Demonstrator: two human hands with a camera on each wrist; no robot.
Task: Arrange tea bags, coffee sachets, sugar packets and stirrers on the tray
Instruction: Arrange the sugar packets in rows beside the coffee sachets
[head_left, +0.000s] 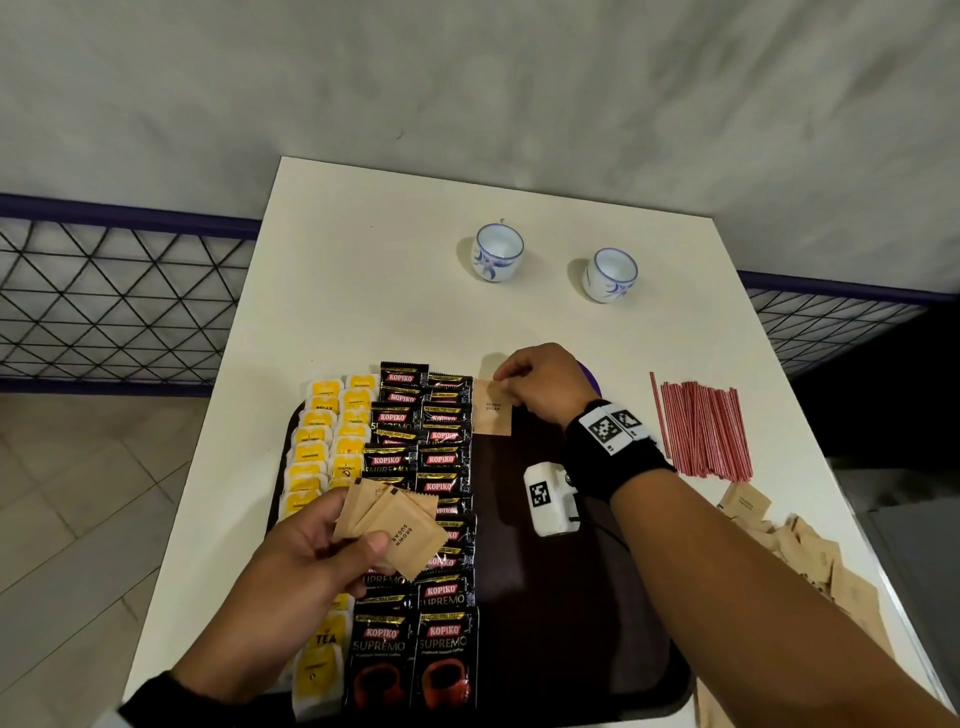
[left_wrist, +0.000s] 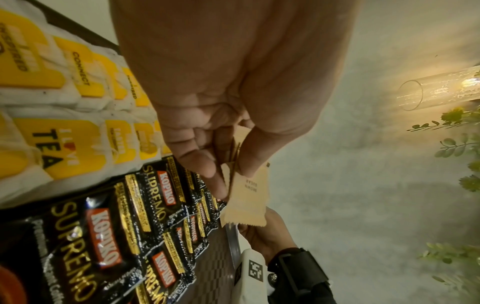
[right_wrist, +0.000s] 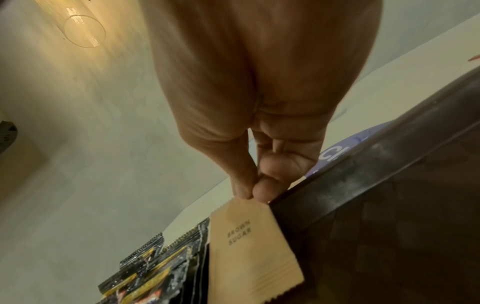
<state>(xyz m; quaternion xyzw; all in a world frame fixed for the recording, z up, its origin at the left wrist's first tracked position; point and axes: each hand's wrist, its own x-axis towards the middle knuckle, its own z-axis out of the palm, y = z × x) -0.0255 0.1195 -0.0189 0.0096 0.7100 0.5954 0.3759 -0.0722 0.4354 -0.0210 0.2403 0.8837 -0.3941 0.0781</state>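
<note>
The right hand (head_left: 540, 387) pinched one brown sugar packet (head_left: 492, 406) by its top corner, at the far edge of the dark tray (head_left: 561, 597), just beside the black coffee sachets (head_left: 421, 499). The left hand (head_left: 306, 556) gripped a fan of sugar packets (head_left: 397, 530) above the sachets. Such a packet looked light and soft, probably easy to bend, so an edge seemed the best place to hold. The white bench (head_left: 395, 291) stood against a grey wall (head_left: 467, 78).
</note>
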